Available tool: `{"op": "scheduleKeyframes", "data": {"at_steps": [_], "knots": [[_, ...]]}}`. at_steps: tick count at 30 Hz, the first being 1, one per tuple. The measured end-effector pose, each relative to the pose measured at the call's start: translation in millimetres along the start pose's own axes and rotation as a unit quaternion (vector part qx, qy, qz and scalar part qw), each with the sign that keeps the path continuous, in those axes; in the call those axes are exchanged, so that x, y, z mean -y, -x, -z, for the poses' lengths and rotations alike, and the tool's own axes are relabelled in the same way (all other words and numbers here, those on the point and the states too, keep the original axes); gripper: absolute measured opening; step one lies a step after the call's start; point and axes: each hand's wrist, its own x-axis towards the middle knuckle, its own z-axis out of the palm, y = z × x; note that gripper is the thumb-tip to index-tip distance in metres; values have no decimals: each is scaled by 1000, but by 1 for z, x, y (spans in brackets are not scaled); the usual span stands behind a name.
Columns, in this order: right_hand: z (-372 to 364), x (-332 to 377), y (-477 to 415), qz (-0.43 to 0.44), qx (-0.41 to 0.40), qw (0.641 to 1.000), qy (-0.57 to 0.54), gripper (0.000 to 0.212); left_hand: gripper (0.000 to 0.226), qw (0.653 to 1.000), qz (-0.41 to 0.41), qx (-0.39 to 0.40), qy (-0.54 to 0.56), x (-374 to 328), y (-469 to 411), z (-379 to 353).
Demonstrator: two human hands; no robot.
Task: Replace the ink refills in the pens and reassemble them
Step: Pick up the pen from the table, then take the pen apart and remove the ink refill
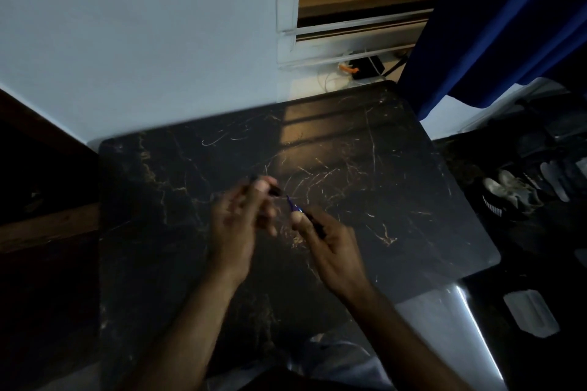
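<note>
Two pen parts (pixel 293 207) between fingers (pixel 298 218)

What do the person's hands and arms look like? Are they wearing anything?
Both arms are bare up to the bottom of the picture, with no sleeves showing. The left hand and the right hand wear no gloves. I see no watch, bracelet or rings, though the picture is dim and the left hand is blurred.

Above the marble table (pixel 397 168) I count two hands — my left hand (pixel 236 225), my right hand (pixel 333 251) — and two dark pen pieces, one per hand.
</note>
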Motion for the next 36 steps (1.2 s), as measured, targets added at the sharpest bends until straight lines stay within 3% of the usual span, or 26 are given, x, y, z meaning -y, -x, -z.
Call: {"op": "scheduleKeyframes", "data": {"at_steps": [2, 3, 5, 8, 14, 16, 18, 20, 22, 24, 26, 31, 34, 36], "knots": [[1, -18, 3, -55, 15, 998, -36, 43, 15, 993, 60, -84, -51, 15, -26, 16], [1, -27, 5, -77, 27, 993, -80, 46, 16, 980, 98, -78, -154, 28, -36, 24], [1, -36, 7, -100, 42, 982, -152, 45, 22, 915, 142, 6, -378, 61, -48, 33], [-2, -32, 5, -118, 43, 975, -183, 38, 26, 859, 158, 67, -482, 100, -50, 33], [1, -22, 10, -120, 61, 970, -202, 31, 24, 801, 7, 104, -589, 119, -49, 30], [3, -22, 13, -128, 56, 966, -219, 34, 25, 784, -2, 101, -612, 118, -49, 31], [6, -21, 15, -147, 53, 954, -256, 38, 33, 802, 46, 73, -591, 107, -49, 30], [12, -19, 15, -179, 57, 932, -311, 44, 32, 878, 110, 32, -465, 84, -48, 24], [19, -13, 10, -210, 83, 907, -355, 45, 27, 955, 159, 97, -232, 53, -39, 12], [27, -6, 6, -223, 121, 886, -388, 38, 35, 951, 183, 239, -67, 25, -24, -1], [35, 2, 1, -223, 157, 866, -419, 29, 36, 935, 156, 315, -46, 4, -13, -13], [54, 15, -11, -214, 215, 818, -489, 26, 22, 951, 77, 296, -54, -22, -20, -35], [65, 17, -18, -189, 221, 815, -501, 25, 18, 949, 39, 309, -35, -30, -22, -47], [69, 19, -21, -162, 218, 832, -483, 25, 17, 952, 15, 303, -38, -34, -22, -55]]}}
